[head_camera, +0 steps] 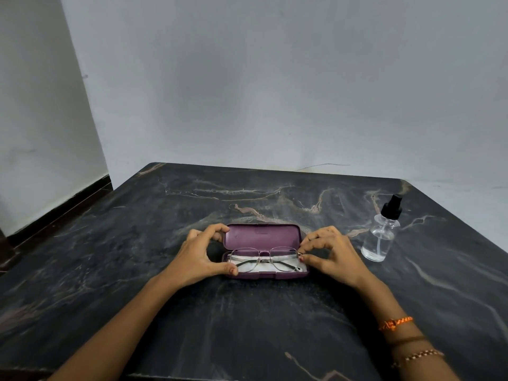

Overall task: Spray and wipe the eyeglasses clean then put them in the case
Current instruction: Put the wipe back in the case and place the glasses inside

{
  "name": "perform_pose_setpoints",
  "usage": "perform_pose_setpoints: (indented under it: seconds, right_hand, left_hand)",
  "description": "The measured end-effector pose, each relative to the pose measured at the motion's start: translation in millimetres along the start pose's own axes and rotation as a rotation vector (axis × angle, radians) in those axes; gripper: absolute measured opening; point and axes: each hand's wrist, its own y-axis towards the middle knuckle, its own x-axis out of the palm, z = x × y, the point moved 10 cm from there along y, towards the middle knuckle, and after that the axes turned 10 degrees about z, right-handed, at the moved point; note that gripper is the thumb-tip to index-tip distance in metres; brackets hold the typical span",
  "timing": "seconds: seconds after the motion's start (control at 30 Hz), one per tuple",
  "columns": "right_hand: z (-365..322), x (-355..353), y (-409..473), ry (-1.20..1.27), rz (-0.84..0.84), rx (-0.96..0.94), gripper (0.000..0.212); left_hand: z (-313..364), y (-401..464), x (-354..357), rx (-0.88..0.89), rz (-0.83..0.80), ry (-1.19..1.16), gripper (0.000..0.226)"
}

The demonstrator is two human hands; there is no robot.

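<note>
Purple case (264, 235) with eyeglasses (265, 258) inside

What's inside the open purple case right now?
Inside the case lie the folded eyeglasses, resting on a white cloth. The cloth covers the case floor, so anything beneath it cannot be seen.

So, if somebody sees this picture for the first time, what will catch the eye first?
The open purple case in the middle of the dark marble table, with the glasses lying in it on a white cloth. The left hand holds its left end, and the right hand pinches the glasses' right corner. A clear spray bottle stands apart to the right.
</note>
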Motion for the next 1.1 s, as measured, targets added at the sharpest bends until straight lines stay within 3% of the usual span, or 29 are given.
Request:
perform_pose_setpoints:
  seconds: [0.17, 0.37, 0.57, 0.67, 0.77, 0.97, 1.1]
  right_hand:
    - [-2, 3, -1, -0.002, -0.034, 0.010, 0.005]
    - [2, -1, -1, -0.020, 0.016, 0.064, 0.010]
    - [5, -11, -3, 0.047, 0.090, 0.131, 0.052]
    - [7, 9, -8, 0.061, -0.082, 0.163, 0.099]
    - [7, 30, -14, 0.132, -0.237, 0.188, 0.125]
    - [2, 32, -10, 0.241, -0.154, 0.120, 0.121]
    - [-2, 31, -8, 0.262, -0.107, 0.070, 0.110]
  left_hand:
    - [2, -4, 5, -0.004, -0.053, -0.018, 0.101]
    - [11, -7, 5, 0.026, -0.042, -0.044, 0.086]
    - [9, -5, 6, 0.034, -0.039, -0.051, 0.092]
    - [9, -5, 7, 0.045, -0.038, -0.062, 0.091]
    - [8, -4, 7, 0.059, -0.031, -0.083, 0.092]
    - [4, 0, 4, 0.047, 0.020, -0.074, 0.105]
    - [6, -2, 1, 0.062, 0.040, -0.066, 0.100]
